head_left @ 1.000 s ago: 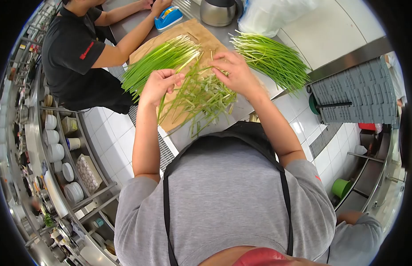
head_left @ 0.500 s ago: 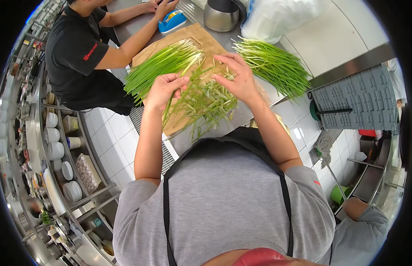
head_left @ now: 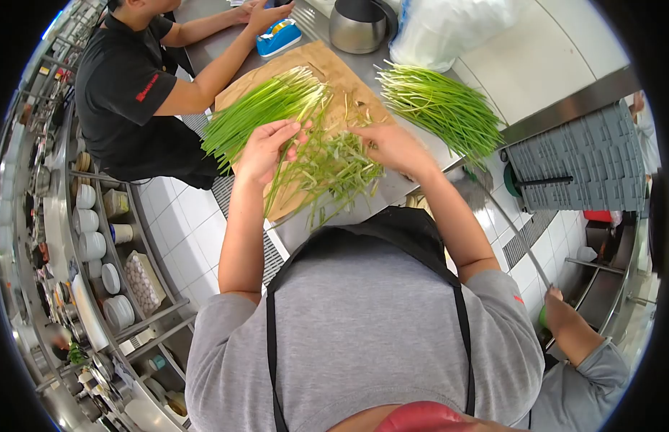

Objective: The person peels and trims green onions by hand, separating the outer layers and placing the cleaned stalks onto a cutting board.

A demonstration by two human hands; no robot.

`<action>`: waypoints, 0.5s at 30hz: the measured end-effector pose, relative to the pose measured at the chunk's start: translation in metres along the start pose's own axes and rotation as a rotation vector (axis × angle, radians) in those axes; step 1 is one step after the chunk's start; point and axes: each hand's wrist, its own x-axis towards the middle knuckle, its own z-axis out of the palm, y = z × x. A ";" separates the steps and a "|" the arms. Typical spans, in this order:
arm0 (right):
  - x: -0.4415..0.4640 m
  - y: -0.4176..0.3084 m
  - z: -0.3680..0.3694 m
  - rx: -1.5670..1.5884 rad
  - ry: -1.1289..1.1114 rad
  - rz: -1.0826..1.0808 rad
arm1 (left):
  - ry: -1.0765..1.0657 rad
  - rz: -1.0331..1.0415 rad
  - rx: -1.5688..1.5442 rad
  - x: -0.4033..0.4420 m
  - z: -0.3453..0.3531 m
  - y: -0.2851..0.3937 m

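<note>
My left hand (head_left: 266, 153) pinches a green stalk, its tip and leaves hanging below the fingers. My right hand (head_left: 393, 147) is over the loose trimmings, its index finger pointing left; whether its curled fingers hold anything is not clear. Scattered trimmings and peeled leaves (head_left: 334, 169) lie between and under both hands on brown paper (head_left: 316, 54). Beyond my left hand rests a bundle of green stalks (head_left: 259, 108) with white ends. A second bundle (head_left: 442, 108) lies on the steel table to the right of the paper.
At the upper left a person in black (head_left: 122, 79) leans on the table near a blue tape dispenser (head_left: 278, 37). A steel jug (head_left: 357, 27) and a plastic bag (head_left: 449, 29) stand at the back. Lower right, another person's arm (head_left: 572, 327) holds a mop handle (head_left: 518, 234).
My right hand has come down and left, its raised, spread fingers now curled with the index extended. The mop has swung left towards the table, and the co-worker's arm has reached further into view.
</note>
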 end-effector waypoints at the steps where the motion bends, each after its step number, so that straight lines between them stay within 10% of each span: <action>1: 0.002 -0.002 0.004 0.039 0.014 0.078 | -0.005 0.008 -0.043 0.001 0.003 -0.002; 6: 0.018 -0.029 -0.001 0.233 0.029 0.405 | -0.023 0.027 -0.064 0.006 0.013 -0.008; 12: 0.034 -0.035 0.005 1.221 0.412 0.333 | 0.000 0.045 -0.068 0.008 0.025 -0.009; 15: 0.037 -0.042 0.005 1.089 0.547 0.221 | -0.048 0.044 -0.066 0.010 0.025 -0.008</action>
